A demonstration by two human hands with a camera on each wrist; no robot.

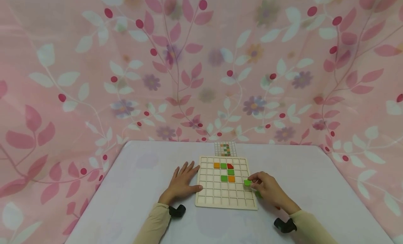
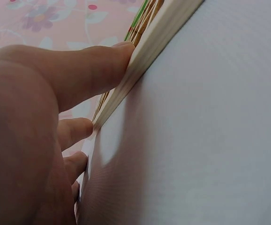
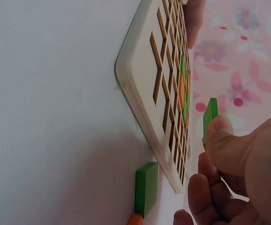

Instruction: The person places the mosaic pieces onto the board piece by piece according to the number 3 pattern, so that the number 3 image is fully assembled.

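A wooden grid board [image 1: 226,198] lies on the table, with green, orange and red tiles set in several cells. My right hand [image 1: 267,189] pinches a green square tile [image 3: 210,117] between thumb and finger, over the board's right edge. My left hand [image 1: 184,182] lies at the board's left edge with its fingers spread. In the left wrist view its thumb [image 2: 98,70] presses against the board's side [image 2: 140,56]. Another green tile [image 3: 146,187] sits on the table close by the board, partly under my right hand in the head view.
Behind the board lies a pattern card [image 1: 225,149] printed with a small coloured grid. Part of an orange piece [image 3: 135,220] shows beside the loose green tile. A floral curtain [image 1: 201,62] hangs behind the white table [image 1: 141,163].
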